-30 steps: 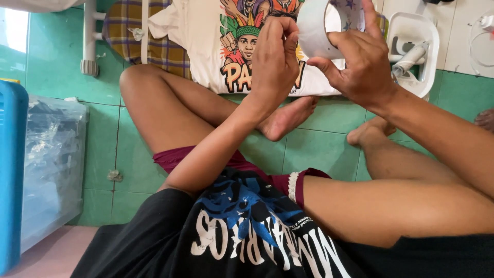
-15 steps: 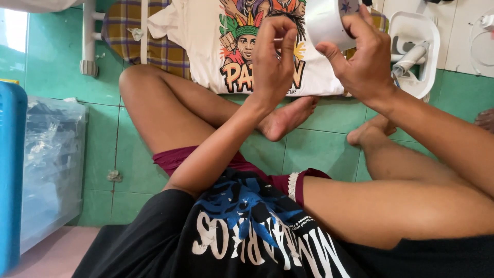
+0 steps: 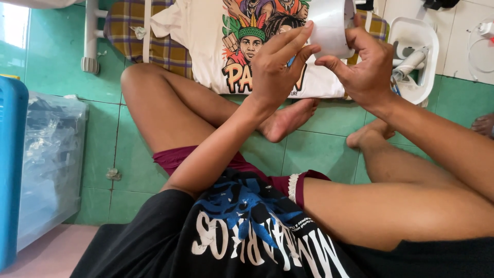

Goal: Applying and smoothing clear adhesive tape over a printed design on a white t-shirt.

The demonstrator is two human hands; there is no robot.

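My left hand (image 3: 275, 69) now fingers the tape roll (image 3: 329, 25) edge; right hand (image 3: 368, 67) still grips it, turned since.

At left edge of the frame, a clear plastic package (image 3: 49, 159), crinkled and bulky, lying just beside a blue container (image 3: 11, 170). No labels, signs or screens visible elsewhere.
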